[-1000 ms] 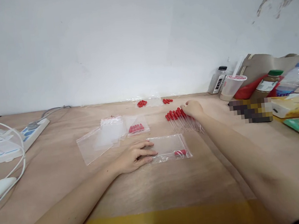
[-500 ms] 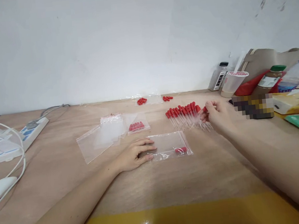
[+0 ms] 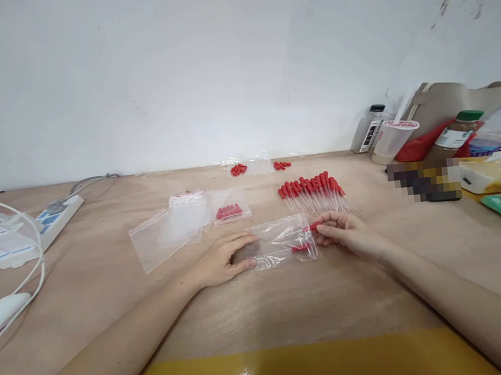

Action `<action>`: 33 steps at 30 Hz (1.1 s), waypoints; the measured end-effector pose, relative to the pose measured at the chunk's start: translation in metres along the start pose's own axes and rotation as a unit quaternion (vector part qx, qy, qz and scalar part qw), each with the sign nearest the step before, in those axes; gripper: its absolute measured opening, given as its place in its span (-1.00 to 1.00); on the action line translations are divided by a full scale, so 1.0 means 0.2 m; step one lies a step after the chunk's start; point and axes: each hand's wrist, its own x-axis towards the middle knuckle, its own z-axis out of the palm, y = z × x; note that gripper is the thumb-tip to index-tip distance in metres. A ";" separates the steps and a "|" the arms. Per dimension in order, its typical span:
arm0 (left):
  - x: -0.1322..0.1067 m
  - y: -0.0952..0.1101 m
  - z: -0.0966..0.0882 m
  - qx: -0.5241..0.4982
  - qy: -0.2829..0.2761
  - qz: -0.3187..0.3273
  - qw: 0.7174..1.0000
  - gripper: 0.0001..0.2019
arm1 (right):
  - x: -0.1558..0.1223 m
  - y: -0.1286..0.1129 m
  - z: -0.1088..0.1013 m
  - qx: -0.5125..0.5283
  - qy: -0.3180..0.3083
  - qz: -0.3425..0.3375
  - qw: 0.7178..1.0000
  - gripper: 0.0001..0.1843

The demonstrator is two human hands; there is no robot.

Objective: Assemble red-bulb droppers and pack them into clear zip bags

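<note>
One red-bulbed dropper at the mouth of a clear zip bag

Nearest you, a glossy yellow strip runs along the front of the wood-toned table. Beyond it, your left hand rests palm down on the left end of the zip bag, its thumb spread wide of the fingers. The bag lies flat and wrinkled, its mouth to the right. Inside, by that mouth, a second dropper shows its red bulb; glare makes its stem hard to make out. Your right hand pinches the red-bulbed dropper by its bulb between thumb and fingers, right at the bag's mouth; you cannot tell how far its stem reaches in.

A little farther, flat zip bags overlap on your left, with a small bag of red bulbs beside them. To the right of that, a row of droppers has its bulbs toward the wall and its stems toward you. A white power strip sits far left; a lidded cup and a green-capped bottle stand far right. Last, two small red heaps lie near the pale wall.
</note>
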 end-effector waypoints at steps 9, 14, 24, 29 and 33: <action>0.00 0.00 0.00 0.002 -0.009 0.012 1.000 -0.56 | 0.02 0.05 0.04 -0.244 -0.058 -0.097 0.963 -0.71; 0.00 0.00 -0.01 -0.006 -0.023 0.016 1.000 -0.57 | 0.00 0.03 0.04 -0.196 -0.105 -0.042 0.974 -0.59; 0.01 -0.03 0.00 -0.012 -0.031 0.017 0.999 -0.57 | 0.01 0.03 0.10 -0.215 -0.074 -0.029 0.973 -0.58; 0.01 -0.03 -0.01 -0.028 -0.045 0.006 0.999 -0.63 | 0.01 -0.01 0.04 -0.221 -0.125 -0.002 0.967 -0.58; 0.01 -0.02 -0.01 -0.029 -0.032 0.012 0.999 -0.66 | 0.08 -0.04 -0.06 -0.262 -0.075 0.008 0.962 -0.63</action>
